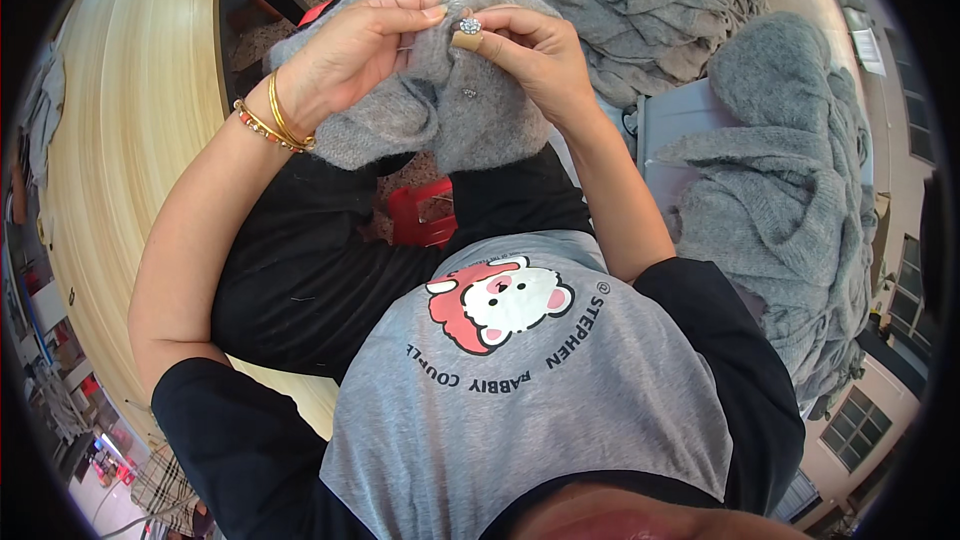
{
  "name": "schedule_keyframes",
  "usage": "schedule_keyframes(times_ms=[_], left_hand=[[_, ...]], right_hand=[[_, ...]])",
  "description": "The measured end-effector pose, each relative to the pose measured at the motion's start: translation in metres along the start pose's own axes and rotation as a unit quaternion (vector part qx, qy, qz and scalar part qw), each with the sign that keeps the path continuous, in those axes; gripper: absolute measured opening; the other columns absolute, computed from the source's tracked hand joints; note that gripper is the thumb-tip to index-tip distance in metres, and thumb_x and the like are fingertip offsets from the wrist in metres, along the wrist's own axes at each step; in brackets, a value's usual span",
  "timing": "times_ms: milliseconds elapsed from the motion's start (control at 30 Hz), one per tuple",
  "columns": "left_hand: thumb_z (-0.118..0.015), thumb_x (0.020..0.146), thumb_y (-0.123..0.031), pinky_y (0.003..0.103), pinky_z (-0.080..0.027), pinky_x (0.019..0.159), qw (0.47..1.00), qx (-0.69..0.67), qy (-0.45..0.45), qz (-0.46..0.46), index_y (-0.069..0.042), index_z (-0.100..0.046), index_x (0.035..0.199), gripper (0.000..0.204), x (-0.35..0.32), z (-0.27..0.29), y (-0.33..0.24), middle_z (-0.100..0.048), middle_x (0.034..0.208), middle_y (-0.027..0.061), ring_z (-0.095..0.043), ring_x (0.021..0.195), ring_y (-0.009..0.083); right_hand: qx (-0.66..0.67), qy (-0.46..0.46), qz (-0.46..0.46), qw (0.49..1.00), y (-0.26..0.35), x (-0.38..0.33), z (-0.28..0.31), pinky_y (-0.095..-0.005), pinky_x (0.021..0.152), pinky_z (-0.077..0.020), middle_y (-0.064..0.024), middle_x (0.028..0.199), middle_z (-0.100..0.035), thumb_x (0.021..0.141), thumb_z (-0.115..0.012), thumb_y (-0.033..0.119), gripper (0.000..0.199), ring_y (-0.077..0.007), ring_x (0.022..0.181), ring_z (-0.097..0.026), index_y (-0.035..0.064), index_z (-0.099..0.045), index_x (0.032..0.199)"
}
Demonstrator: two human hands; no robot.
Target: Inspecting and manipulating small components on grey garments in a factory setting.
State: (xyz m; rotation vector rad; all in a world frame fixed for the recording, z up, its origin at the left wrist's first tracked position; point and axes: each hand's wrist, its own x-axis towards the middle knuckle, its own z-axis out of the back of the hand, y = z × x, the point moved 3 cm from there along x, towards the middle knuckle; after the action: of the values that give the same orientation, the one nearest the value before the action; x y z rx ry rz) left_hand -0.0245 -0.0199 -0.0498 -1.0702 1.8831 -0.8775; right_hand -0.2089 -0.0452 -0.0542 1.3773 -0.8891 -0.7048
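A fuzzy grey knit garment (490, 140) lies bunched across my lap. My right hand (535, 55) pinches a round, sparkling clear button (470, 27) against the knit, and a tan covering (466, 41) shows on its thumb tip. Below that, a second sparkling button (469, 93) sits on the garment. Just to the left, my left hand (365, 45) is over the cloth with thumb and index finger pressed together. Whatever is between those fingertips is too small to make out. Gold and beaded bracelets (275, 125) circle the left wrist.
A pale wooden table (140, 120) curves along my left. Heaped grey knits (640, 10) lie ahead to the right. More grey knits (770, 200) hang over a pale grey bin (690, 120) on my right. Something red (420, 212) shows between my knees, above the speckled floor.
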Motion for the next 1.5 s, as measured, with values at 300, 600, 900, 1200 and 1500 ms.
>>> schedule_keyframes(times_ms=[300, 600, 900, 1200, 1500], left_hand=[[-0.068, 0.086, -0.028, 0.019, -0.034, 0.069, 0.989, 0.131, -0.002, -0.067, -0.012, -0.067, 0.102, 0.022, -0.006, -0.014, -0.009, -0.061, 0.087, -0.0098, -0.045, 0.076, 0.0], [-0.067, 0.088, -0.026, 0.018, -0.035, 0.065, 0.98, 0.168, -0.036, -0.103, -0.011, -0.067, 0.102, 0.021, -0.006, -0.01, -0.005, -0.057, 0.081, -0.0107, -0.044, 0.071, -0.0007], [-0.066, 0.088, -0.027, 0.018, -0.032, 0.062, 0.981, 0.162, -0.022, -0.105, -0.01, -0.068, 0.105, 0.024, -0.005, -0.007, -0.003, -0.057, 0.079, -0.0105, -0.041, 0.069, -0.0004], [-0.069, 0.085, -0.03, 0.018, -0.031, 0.062, 0.974, 0.199, -0.036, -0.104, -0.01, -0.067, 0.105, 0.028, -0.006, -0.005, -0.001, -0.057, 0.079, -0.0096, -0.041, 0.069, 0.0001], [-0.072, 0.083, -0.024, 0.019, -0.04, 0.071, 0.964, 0.225, -0.049, -0.133, -0.006, -0.065, 0.105, 0.029, -0.007, 0.0, 0.0, -0.064, 0.092, -0.0042, -0.054, 0.083, 0.0022]], right_hand=[[-0.045, -0.041, 0.084, 0.995, 0.01, 0.002, 0.006, -0.0166, 0.062, -0.0493, -0.0055, 0.083, -0.068, 0.082, -0.069, 0.001, 0.011, -0.0071, 0.071, -0.062, -0.0012, -0.067, 0.092], [-0.022, -0.03, 0.043, 0.998, 0.015, 0.001, 0.004, -0.0165, 0.058, -0.048, -0.0047, 0.082, -0.068, 0.081, -0.07, 0.004, 0.012, -0.0056, 0.069, -0.061, -0.0002, -0.067, 0.092], [0.003, -0.032, 0.057, 0.998, 0.012, 0.003, 0.002, -0.019, 0.063, -0.0513, -0.0072, 0.086, -0.067, 0.082, -0.068, -0.002, 0.017, -0.0093, 0.074, -0.063, -0.0025, -0.064, 0.098], [-0.042, -0.007, 0.084, 0.996, 0.01, 0.008, 0.002, -0.0224, 0.071, -0.0554, -0.0092, 0.087, -0.067, 0.082, -0.067, -0.004, 0.018, -0.013, 0.081, -0.066, -0.004, -0.063, 0.099], [-0.199, -0.055, 0.146, 0.967, 0.011, 0.004, -0.001, -0.0204, 0.07, -0.054, -0.0057, 0.085, -0.07, 0.08, -0.072, 0.002, 0.013, -0.0103, 0.079, -0.067, -0.0006, -0.07, 0.092]])
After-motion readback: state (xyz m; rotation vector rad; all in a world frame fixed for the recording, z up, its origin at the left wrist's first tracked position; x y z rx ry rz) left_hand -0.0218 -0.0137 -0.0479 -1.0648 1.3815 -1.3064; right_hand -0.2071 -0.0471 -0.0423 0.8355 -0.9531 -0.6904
